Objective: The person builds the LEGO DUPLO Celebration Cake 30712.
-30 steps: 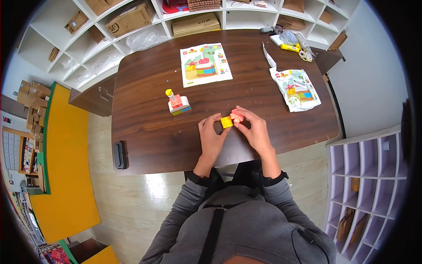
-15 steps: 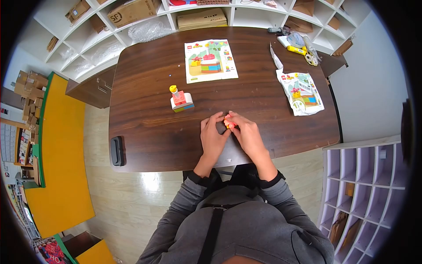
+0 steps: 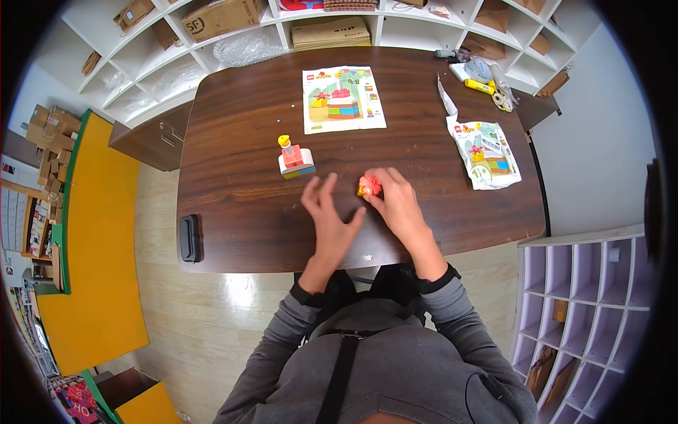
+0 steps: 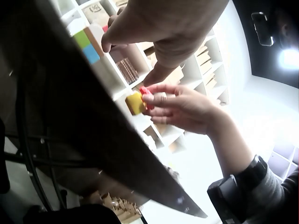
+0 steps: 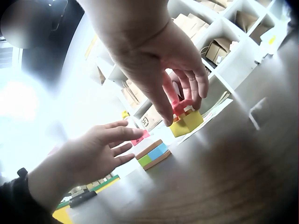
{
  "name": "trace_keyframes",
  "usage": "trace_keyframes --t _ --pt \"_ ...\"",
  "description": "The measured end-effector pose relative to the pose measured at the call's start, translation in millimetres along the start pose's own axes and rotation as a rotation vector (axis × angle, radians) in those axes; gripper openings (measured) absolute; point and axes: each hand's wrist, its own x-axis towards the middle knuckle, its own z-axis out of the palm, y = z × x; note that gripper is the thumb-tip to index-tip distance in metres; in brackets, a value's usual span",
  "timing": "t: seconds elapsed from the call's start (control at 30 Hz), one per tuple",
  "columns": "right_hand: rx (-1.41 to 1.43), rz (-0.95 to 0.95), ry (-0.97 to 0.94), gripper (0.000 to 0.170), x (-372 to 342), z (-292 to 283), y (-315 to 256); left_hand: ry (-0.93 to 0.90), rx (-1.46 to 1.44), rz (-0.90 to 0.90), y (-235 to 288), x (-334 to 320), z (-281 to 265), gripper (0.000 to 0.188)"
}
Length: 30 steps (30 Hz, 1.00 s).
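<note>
My right hand [image 3: 401,207] pinches a coral-red flower piece [image 3: 370,184] between thumb and fingers. The flower sits on top of a yellow brick [image 5: 187,124], seen close over the table in the right wrist view. My left hand [image 3: 330,225] is off the bricks, its fingers spread, to the left of the flower. Beyond that hand stands a small brick cake [image 3: 296,164] with green and blue bricks low down, white rounded sides, a red brick and a yellow-topped candle [image 3: 284,141].
A printed instruction sheet [image 3: 345,100] lies at the back of the table. To the right is a torn white packet [image 3: 484,154]. A black case [image 3: 189,238] rests by the left edge. Tape and a yellow tube [image 3: 480,86] are in the far right corner.
The flower and yellow brick, side by side a second ago, are now stacked with the flower on top. My left hand has let go and moved left, fingers spreading.
</note>
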Motion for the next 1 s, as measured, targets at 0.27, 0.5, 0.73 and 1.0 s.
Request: trace_keyframes --t 0.27,0.5,0.73,1.0 --pt "-0.100 0.005 -0.011 0.042 37 20 9 0.146 0.253 0.028 -29 62 -89 0.073" --pt "-0.158 0.014 -0.042 0.040 51 33 9 -0.026 0.226 0.027 -44 79 -91 0.047" --pt "-0.163 -0.003 -0.004 0.040 48 35 9 0.003 0.198 0.081 -48 72 -76 0.034" --pt "-0.119 -0.012 -0.008 0.038 49 30 7 -0.058 0.127 -0.007 -45 68 -72 0.035"
